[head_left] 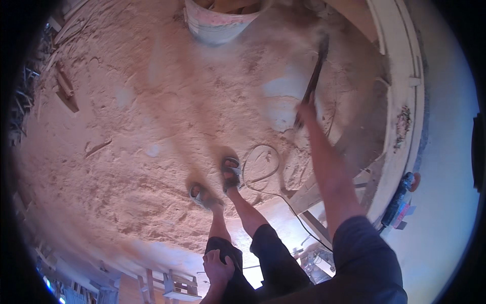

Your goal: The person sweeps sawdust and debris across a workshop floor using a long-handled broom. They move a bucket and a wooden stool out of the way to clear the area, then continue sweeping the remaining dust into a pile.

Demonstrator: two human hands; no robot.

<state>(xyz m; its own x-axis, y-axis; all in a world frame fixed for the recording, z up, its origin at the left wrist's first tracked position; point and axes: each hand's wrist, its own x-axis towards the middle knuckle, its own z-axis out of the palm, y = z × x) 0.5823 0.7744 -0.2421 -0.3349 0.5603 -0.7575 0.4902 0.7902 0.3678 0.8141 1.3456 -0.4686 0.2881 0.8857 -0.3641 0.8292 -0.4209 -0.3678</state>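
My right hand (307, 111), at the end of the outstretched arm, is closed around the near part of a long, dark hand broom (318, 66). The broom slants away over the floor, its far end blurred and hazy, so its bristles cannot be made out. Pale brown sawdust (152, 111) thickly covers the floor. Just left of the broom a smoother grey patch of floor (283, 96) shows through. My left hand (218, 266) rests on my left thigh, over the dark shorts, with its fingers laid on the cloth and nothing in it.
A white bucket (223, 28) holding wood pieces stands at the far side. A cable (263, 177) loops beside my sandalled feet. Wood scraps (66, 91) lie at left. Along the right runs a pale bench edge (412, 101); a dark power tool (397, 200) lies on the surface beyond.
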